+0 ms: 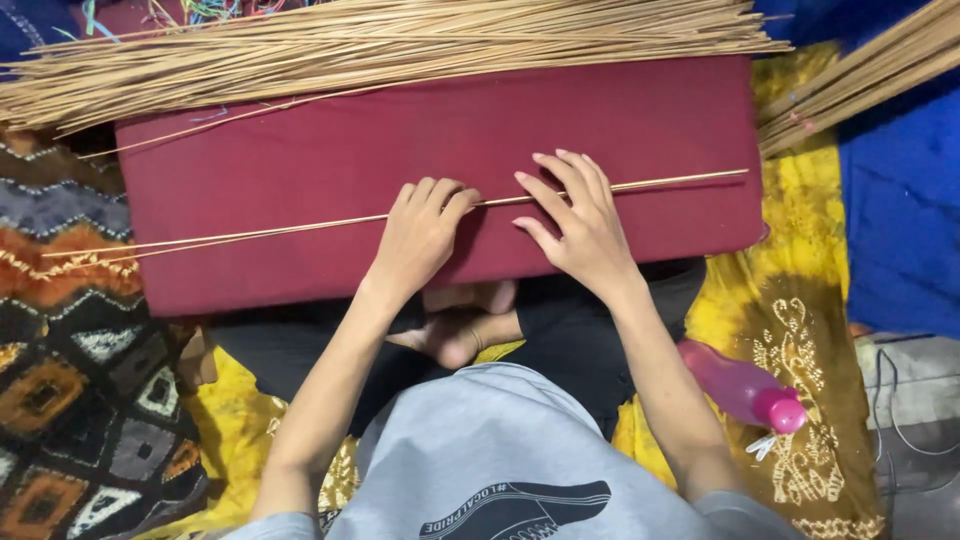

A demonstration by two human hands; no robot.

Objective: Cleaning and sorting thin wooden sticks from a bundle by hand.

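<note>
A few thin long tan sticks (pixel 250 233) lie together across a dark red cushion (pixel 300 150) resting on my lap. My left hand (pixel 420 235) presses on the sticks near their middle, fingers curled over them. My right hand (pixel 575 225) lies just to the right, fingers spread flat on the same sticks. A large bundle of the same tan sticks (pixel 380 45) lies along the cushion's far edge.
Another bundle of sticks (pixel 860 80) lies at the upper right on blue cloth. A pink bottle (pixel 745 390) lies by my right forearm on yellow patterned cloth. A patterned rug (pixel 70 380) covers the left. Cables lie at the lower right.
</note>
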